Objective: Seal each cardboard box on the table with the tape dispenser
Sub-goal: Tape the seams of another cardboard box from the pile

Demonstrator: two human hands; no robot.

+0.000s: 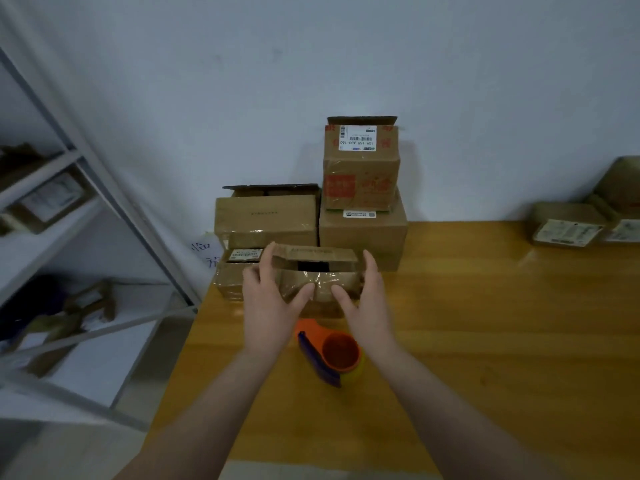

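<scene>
A small cardboard box (320, 268) sits on the wooden table (467, 323) in front of me, its top flaps partly apart with a dark gap between them. My left hand (268, 306) holds its left end, thumb on the front flap and fingers curled over the top. My right hand (369, 303) holds the right end the same way. The orange and blue tape dispenser (332, 351) lies on the table just below the box, between my wrists, untouched.
More boxes are stacked at the wall: an open one (266, 216) at the left, a small one (230, 282) below it, a large box (363, 233) carrying a labelled box (362, 164). Flat parcels (571, 226) lie far right. A metal shelf rack (69, 237) stands left of the table.
</scene>
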